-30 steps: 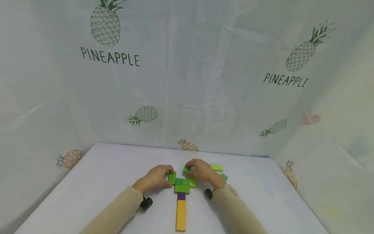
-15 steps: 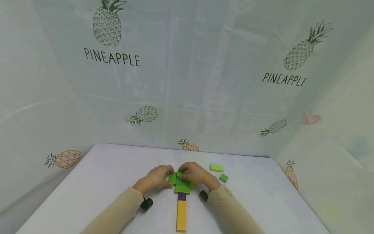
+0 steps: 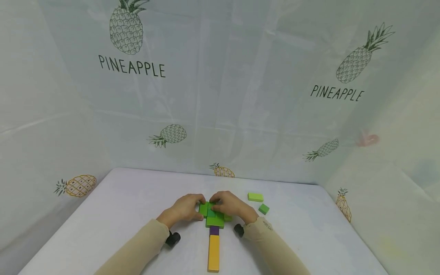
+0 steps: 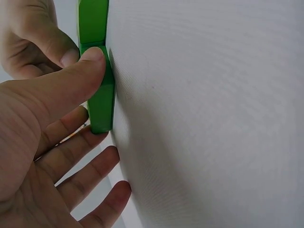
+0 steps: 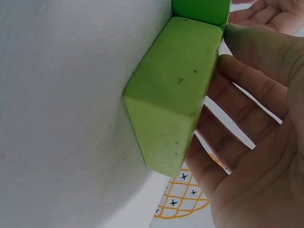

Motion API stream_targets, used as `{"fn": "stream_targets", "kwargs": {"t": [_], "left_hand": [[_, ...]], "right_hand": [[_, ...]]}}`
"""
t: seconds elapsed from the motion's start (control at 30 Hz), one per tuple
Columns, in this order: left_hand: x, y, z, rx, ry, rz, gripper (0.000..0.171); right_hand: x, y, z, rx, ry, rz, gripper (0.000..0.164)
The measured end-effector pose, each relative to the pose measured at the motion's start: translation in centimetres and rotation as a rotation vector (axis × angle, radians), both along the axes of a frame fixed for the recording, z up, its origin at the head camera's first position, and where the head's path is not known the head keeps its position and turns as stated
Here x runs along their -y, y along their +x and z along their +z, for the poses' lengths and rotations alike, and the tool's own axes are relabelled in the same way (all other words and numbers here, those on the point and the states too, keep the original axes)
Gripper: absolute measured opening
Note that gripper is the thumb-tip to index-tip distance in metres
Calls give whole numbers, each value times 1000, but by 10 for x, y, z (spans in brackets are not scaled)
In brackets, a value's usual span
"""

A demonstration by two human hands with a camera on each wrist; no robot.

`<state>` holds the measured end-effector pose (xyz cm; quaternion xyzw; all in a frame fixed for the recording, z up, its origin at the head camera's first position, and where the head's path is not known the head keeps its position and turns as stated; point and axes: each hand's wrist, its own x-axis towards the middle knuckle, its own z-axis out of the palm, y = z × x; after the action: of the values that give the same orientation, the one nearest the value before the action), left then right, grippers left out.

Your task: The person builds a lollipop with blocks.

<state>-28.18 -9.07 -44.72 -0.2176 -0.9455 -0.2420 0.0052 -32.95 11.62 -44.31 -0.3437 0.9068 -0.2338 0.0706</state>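
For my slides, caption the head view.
Left hand and right hand at green blocks, a purple block and yellow block in front.

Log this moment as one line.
left hand: holds leftmost green block | right hand: over green block cluster | purple block: between cluster and yellow block | lime block, small green block: apart, right

A person's left hand [image 4: 35, 118] grips a dark green block [image 4: 100, 104], thumb against its side, on a white surface [image 4: 204, 109]. A brighter green block [image 4: 93, 21] butts against its end as the right hand [image 4: 31, 33] curls close by.
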Motion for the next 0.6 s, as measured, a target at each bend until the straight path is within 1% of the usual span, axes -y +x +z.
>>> {"fn": "stream_targets", "kwargs": {"t": [0.23, 0.37, 0.47, 0.6], "left_hand": [[-1, -1, 0, 5, 8, 4, 44], [-1, 0, -1, 8, 2, 14, 44], [-1, 0, -1, 13, -3, 19, 44], [-1, 1, 0, 18, -3, 28, 45]], "right_hand": [[0, 0, -1, -11, 17, -3, 24], [-2, 2, 0, -44, 37, -4, 27], [-8, 5, 3, -53, 45, -34, 30], [-21, 7, 7, -70, 50, -80, 29]]}}
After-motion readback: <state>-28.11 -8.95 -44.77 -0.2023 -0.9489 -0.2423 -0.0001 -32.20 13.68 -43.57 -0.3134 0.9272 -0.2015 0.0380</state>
